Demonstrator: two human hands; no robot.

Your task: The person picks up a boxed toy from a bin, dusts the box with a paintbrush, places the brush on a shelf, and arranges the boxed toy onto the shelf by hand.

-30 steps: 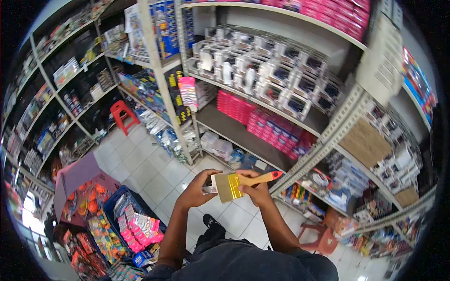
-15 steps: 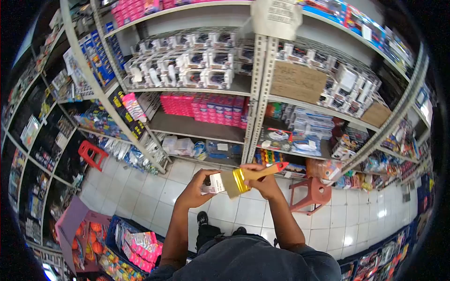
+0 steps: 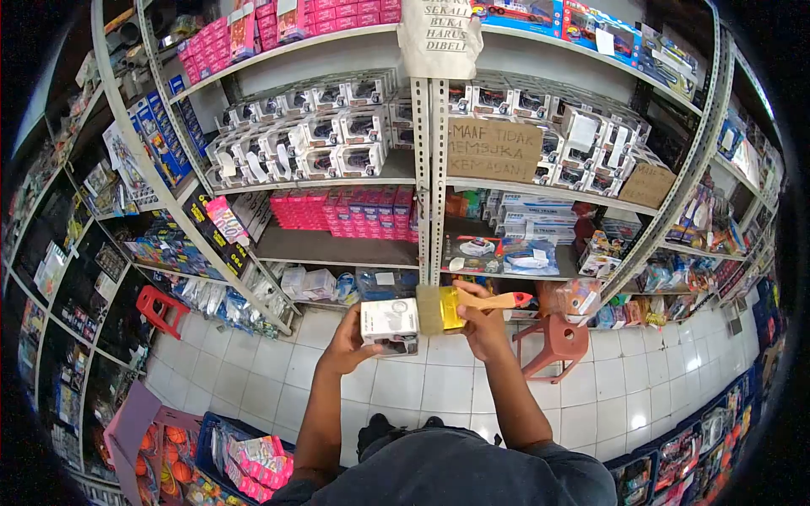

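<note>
My left hand (image 3: 344, 341) grips a small white box (image 3: 390, 319) with a window in its side, its pale top face turned up towards me. Closed around the wooden handle of a wide paintbrush (image 3: 442, 310) is my right hand (image 3: 483, 325). The brush has a gold-yellow metal band and a red handle tip that points right. Its bristles are at the right edge of the box; whether they touch it I cannot tell. Both hands are in front of my body, above the tiled floor.
Ahead, a shelf rack (image 3: 337, 180) carries rows of white toy-car boxes (image 3: 342, 131) and pink boxes (image 3: 367, 211). A cardboard sign (image 3: 495, 150) leans there. A pink stool (image 3: 553, 346) stands right, a red stool (image 3: 160, 310) left. A blue crate (image 3: 202, 438) holds pink packets.
The box has been turned, so its broad top now shows. Brush and right hand have shifted slightly right, with the bristles now at the box's right edge. The camera view has moved.
</note>
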